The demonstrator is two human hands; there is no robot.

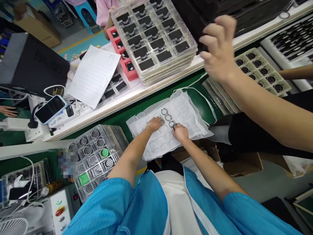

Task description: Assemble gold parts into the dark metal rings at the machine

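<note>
Far out to the left of your left hand, a phone [52, 109] lies on a white power strip [64, 118]. Farther forward, still left of that hand, is a sheet of paper [94, 76]. To its left and closer to your body stands a stack of clear trays [116, 138] with round pieces in the top one.

Your left hand [154, 124] rests palm down with its fingertips at a partly hidden ring [162, 122]; you cannot tell whether they grip it. Well ahead of it is a tall stack of trays [156, 37] holding black pieces. Under both your hands lies a dimpled white sheet [187, 111] on the green bench [198, 98]. Three rings [168, 117] form a slanting row between your hands, the nearest at your right fingertips.

Your right hand [181, 133] has its fingers bent at that ring's edge; whether they pinch it cannot be told. Ahead and to its right hangs a co-worker's raised hand [217, 49], fingers curled. Farther right is a cream tray [263, 71] of round dark parts.
</note>
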